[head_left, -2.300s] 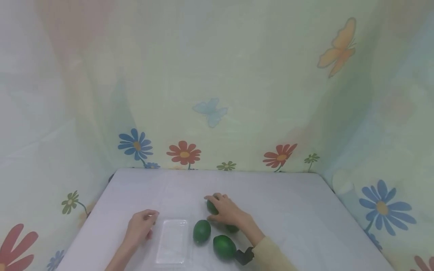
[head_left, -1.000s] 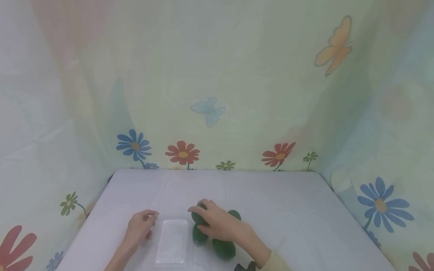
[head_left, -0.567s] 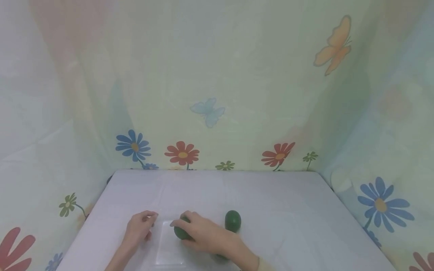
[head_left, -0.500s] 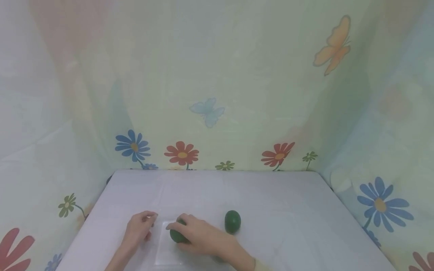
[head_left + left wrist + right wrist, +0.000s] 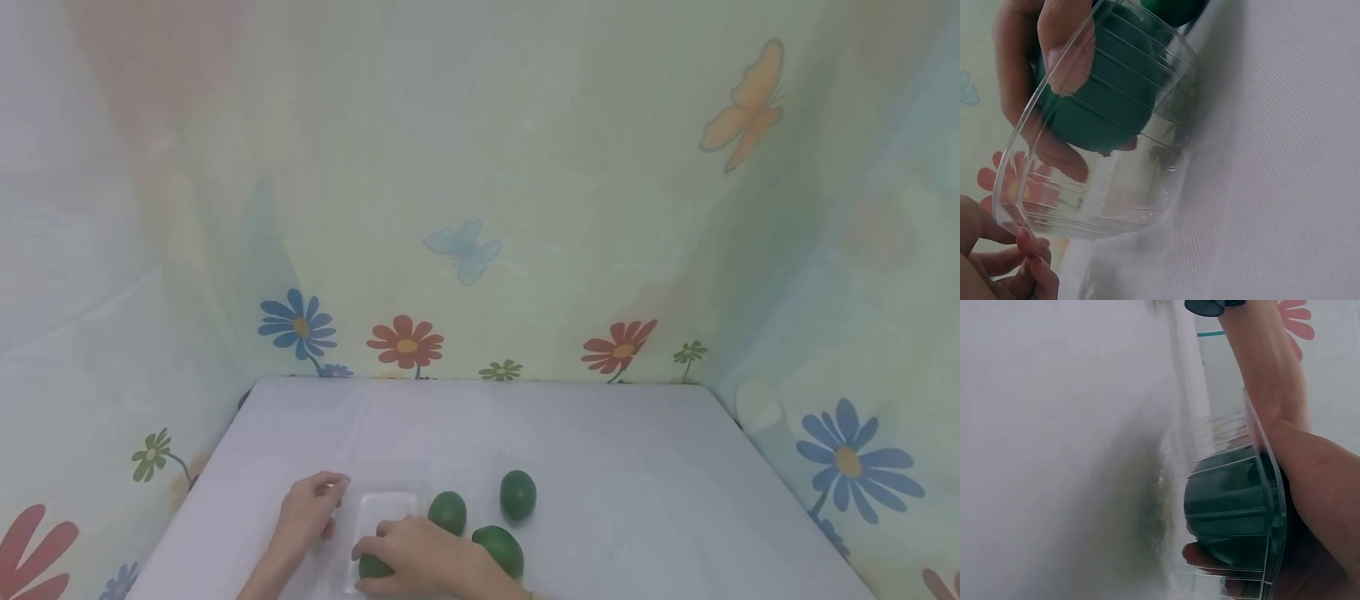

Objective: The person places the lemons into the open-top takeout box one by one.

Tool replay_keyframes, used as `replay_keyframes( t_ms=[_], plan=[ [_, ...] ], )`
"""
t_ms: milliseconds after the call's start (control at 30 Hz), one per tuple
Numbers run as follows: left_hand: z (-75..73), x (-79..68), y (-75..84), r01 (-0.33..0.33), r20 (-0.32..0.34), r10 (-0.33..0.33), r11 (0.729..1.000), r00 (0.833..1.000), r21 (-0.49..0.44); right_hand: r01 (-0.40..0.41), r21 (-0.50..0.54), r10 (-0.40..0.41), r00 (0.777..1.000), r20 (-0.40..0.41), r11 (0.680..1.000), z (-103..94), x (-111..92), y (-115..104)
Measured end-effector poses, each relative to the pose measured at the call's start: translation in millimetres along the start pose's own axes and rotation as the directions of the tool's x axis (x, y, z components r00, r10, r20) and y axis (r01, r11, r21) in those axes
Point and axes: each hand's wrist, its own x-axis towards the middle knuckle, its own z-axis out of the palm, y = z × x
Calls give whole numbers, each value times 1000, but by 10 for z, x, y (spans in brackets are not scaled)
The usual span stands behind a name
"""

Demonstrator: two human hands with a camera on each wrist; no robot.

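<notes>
My right hand (image 5: 420, 554) grips a dark green lime (image 5: 372, 568) with its fingers curled round it, at the near end of a clear plastic box (image 5: 386, 502). Through the ribbed wall, both wrist views show the held lime (image 5: 1107, 94) inside the box, its small nub toward the far end in the left wrist view. At the box's far left corner, my left hand (image 5: 303, 517) pinches the rim between thumb and fingertips. Right of the box lie three more limes: one close by (image 5: 447, 512), one farther back (image 5: 517, 496), and one nearer (image 5: 500, 548), partly behind the right wrist.
A white cloth covers the table (image 5: 600, 467). Printed sheets with flowers and butterflies hang as walls behind it and on both sides, meeting the table's back edge (image 5: 480, 381). A dark round piece (image 5: 1207, 305) shows on the left wrist.
My right hand has carried a lime from the back of the group leftward, then nearer and down into the box. The left hand has stayed at the corner.
</notes>
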Motion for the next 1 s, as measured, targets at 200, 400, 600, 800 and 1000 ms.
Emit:
replay_keyframes(
  t_ms=[200,400,600,800,1000],
  plan=[
    [8,-11,28,-5,7,5,1000,1000,14,-24,59,23,1000,16,998,72,-26,0],
    [7,-28,37,-13,6,13,1000,1000,14,8,54,-9,1000,13,999,84,-49,-11],
    [25,-25,32,-8,3,8,1000,1000,24,15,52,-16,1000,13,999,27,-81,-6],
    [28,-23,28,-12,0,12,1000,1000,28,77,-73,-86,987,-139,994,-96,-154,9],
    [34,-22,37,-13,1,13,999,1000,31,99,-170,-137,963,-230,980,-209,-286,34]
  ],
)
